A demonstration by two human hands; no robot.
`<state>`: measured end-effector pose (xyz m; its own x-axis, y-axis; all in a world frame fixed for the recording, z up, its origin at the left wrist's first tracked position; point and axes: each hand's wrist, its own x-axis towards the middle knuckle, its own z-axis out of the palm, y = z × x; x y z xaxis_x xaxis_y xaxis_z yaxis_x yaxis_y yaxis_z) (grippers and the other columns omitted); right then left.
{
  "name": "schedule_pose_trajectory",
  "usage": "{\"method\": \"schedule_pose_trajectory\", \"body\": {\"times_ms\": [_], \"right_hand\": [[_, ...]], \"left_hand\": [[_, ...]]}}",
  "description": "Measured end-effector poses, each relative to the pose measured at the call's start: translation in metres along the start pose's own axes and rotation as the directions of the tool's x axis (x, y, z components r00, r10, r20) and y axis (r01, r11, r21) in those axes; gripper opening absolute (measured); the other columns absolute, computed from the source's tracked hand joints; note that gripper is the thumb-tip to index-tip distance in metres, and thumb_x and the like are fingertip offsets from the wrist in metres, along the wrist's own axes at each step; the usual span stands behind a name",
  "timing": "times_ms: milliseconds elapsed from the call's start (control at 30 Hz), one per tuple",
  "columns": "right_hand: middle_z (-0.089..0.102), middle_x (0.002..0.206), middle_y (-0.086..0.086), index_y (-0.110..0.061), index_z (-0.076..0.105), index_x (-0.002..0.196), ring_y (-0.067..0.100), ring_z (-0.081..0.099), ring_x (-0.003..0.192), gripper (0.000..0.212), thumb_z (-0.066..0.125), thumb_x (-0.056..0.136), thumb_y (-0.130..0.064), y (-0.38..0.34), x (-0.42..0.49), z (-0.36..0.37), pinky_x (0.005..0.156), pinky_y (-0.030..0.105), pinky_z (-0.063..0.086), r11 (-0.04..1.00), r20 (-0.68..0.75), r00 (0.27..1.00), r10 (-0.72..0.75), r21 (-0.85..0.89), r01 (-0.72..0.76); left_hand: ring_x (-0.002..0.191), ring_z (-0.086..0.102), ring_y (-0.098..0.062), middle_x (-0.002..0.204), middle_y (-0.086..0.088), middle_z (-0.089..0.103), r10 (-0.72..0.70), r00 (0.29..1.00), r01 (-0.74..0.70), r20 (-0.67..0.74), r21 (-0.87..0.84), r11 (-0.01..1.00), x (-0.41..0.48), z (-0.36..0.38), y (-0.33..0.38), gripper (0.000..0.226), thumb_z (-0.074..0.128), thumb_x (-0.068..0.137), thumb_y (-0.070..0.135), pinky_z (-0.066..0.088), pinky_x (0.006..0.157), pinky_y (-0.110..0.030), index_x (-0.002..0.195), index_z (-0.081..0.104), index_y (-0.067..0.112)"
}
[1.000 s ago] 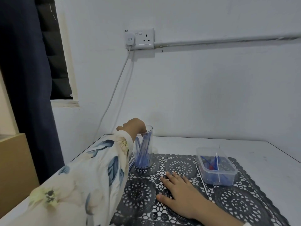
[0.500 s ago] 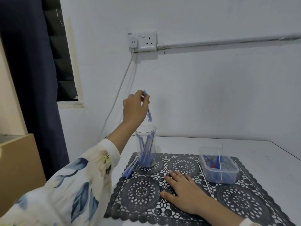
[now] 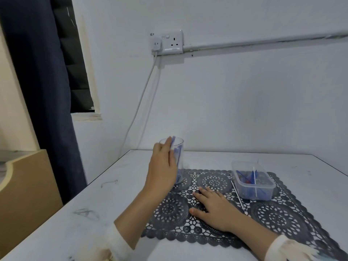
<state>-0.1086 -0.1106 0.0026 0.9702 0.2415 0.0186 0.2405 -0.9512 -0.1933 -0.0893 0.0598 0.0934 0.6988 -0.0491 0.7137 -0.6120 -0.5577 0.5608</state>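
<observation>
Our left hand [image 3: 162, 166] pinches a blue stick [image 3: 172, 142] at its fingertips, just at the rim of the glass [image 3: 179, 152] behind it. Our right hand [image 3: 212, 208] lies flat and open on the mat [image 3: 278, 217].

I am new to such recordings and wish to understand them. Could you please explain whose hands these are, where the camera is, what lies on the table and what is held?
There is no machine here: a person works with two bare hands. The picture comes from one wide camera worn on the head, looking forward and down. On the white table lies a dark lace mat. On the mat stand a clear glass with blue pieces inside and a clear plastic box with blue and red pieces. A thin white stick lies beside the box. The left hand is at the glass and seems to pinch a blue stick near the rim, but blur makes the grip unsure. The right hand rests flat on the mat and holds nothing.
</observation>
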Motion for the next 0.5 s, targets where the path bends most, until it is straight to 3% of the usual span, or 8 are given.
{"method": "schedule_pose_trajectory", "body": {"times_ms": [133,300,500], "right_hand": [[0.011,0.156,-0.004,-0.029,0.021,0.147,0.015,0.007,0.143,0.066,0.029,0.091,-0.063,0.001,0.001,0.0,0.116,0.039,0.007,1.0,-0.058,0.998,-0.008,0.006,0.009],[0.037,0.145,-0.005,-0.027,0.032,0.142,0.013,0.03,0.134,0.057,0.038,0.093,-0.054,0.001,0.005,0.001,0.112,0.033,0.023,0.998,-0.234,0.972,-0.023,0.059,0.038],[0.049,0.13,-0.006,-0.028,0.03,0.142,0.011,0.045,0.118,0.054,0.044,0.093,-0.044,0.0,0.005,-0.004,0.1,0.028,0.036,0.994,-0.442,0.897,0.011,0.098,0.037]], "left_hand": [[0.071,0.049,0.0,0.085,0.006,0.055,0.004,0.998,-0.008,0.059,0.067,0.998,-0.021,0.014,-0.026,0.027,0.057,0.091,0.017,0.037,0.066,-0.003,0.118,0.064,0.016],[0.07,0.058,0.003,0.074,0.019,0.063,-0.119,0.98,0.121,0.157,-0.003,0.993,-0.033,0.027,-0.045,0.014,0.075,0.076,0.021,0.047,0.069,-0.009,0.09,0.073,0.02],[0.071,0.056,0.004,0.072,0.022,0.056,-0.008,0.967,-0.005,0.253,0.052,0.999,-0.032,0.035,-0.061,0.014,0.078,0.074,0.019,0.043,0.068,-0.006,0.086,0.071,0.019]]}}
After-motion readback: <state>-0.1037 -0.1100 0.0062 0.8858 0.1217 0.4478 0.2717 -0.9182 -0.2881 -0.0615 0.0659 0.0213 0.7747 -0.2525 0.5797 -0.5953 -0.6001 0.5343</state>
